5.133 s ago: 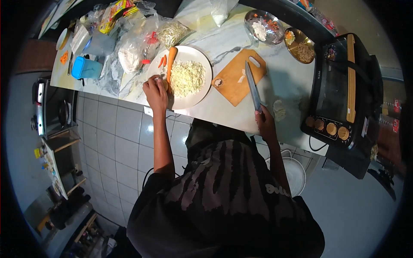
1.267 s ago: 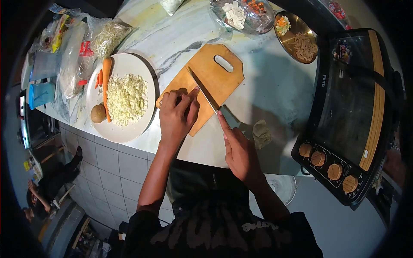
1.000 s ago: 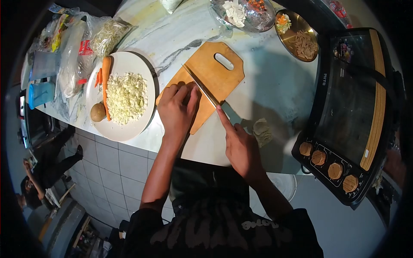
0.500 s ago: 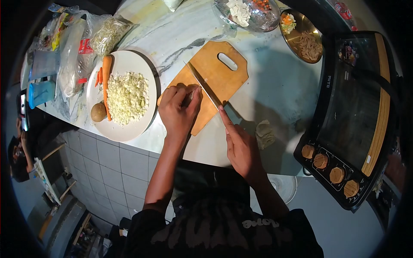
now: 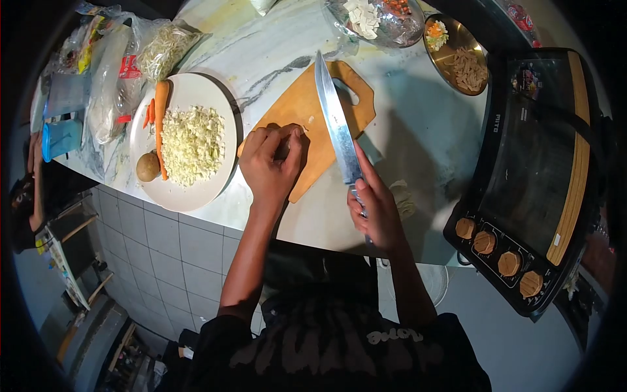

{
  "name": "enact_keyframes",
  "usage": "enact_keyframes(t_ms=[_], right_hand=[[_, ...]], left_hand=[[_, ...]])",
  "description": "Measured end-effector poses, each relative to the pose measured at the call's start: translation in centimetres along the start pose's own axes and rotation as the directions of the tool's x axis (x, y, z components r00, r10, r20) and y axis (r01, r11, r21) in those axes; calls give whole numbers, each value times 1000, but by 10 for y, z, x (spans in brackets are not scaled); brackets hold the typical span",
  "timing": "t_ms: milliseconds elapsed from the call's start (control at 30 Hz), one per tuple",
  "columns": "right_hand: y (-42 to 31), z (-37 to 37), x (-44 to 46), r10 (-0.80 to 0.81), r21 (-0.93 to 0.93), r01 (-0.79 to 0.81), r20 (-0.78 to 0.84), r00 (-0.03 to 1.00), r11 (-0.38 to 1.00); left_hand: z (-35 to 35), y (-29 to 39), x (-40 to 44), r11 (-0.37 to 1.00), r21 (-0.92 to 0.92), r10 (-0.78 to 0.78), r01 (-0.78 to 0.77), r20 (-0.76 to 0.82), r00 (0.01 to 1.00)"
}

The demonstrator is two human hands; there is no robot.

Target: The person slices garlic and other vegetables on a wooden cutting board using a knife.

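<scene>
My right hand (image 5: 375, 209) grips a kitchen knife (image 5: 336, 121) by its handle. The flat of its blade shows, tip pointing away from me over the wooden cutting board (image 5: 326, 150). My left hand (image 5: 271, 166) rests on the board's left part with fingers curled together; whatever is under them is hidden. A small pale bit lies on the board just beyond those fingers. Left of the board, a white plate (image 5: 196, 202) bears chopped pale vegetable (image 5: 192, 144), a carrot (image 5: 162, 124), red chillies (image 5: 149, 112) and a round brown potato (image 5: 148, 167).
Plastic bags, one with bean sprouts (image 5: 166, 52), and a blue container (image 5: 62, 140) crowd the left. At the back are a bag with white pieces (image 5: 362, 18) and a metal plate (image 5: 450, 72). A black oven (image 5: 522, 170) stands right. Another person's arm (image 5: 36, 189) shows far left.
The knife has lifted from beside my left fingers and turned, its blade now flat to view and further right. My left hand has stayed nearly in place.
</scene>
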State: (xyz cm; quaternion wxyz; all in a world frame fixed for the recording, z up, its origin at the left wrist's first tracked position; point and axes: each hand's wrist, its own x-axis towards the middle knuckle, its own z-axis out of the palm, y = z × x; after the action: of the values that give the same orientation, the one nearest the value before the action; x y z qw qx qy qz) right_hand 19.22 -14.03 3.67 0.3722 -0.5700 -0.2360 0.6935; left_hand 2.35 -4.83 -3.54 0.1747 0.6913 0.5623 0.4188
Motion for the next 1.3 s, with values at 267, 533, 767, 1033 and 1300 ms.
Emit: enact_keyframes(t_ms=[267, 533, 767, 1033, 1300], right_hand=[[15, -1, -7, -622, -868, 274, -49, 781, 413], [22, -6, -6, -618, -867, 250, -83, 782, 432], [24, -10, -6, -624, -865, 268, -65, 778, 424], [36, -16, -1, -725, -893, 310, -27, 688, 328], [53, -41, 18, -949, -897, 434, 57, 311, 89]], left_hand=[[0, -6, -3, 1000, 6, -2, 2, -4, 1000], [-8, -9, -15, 987, -143, 60, -77, -119, 991], [3, -16, -19, 932, -289, 157, -218, -218, 963], [3, -11, -16, 911, -47, 387, -410, -243, 889], [-2, -14, -27, 887, -14, 449, -461, -199, 871]])
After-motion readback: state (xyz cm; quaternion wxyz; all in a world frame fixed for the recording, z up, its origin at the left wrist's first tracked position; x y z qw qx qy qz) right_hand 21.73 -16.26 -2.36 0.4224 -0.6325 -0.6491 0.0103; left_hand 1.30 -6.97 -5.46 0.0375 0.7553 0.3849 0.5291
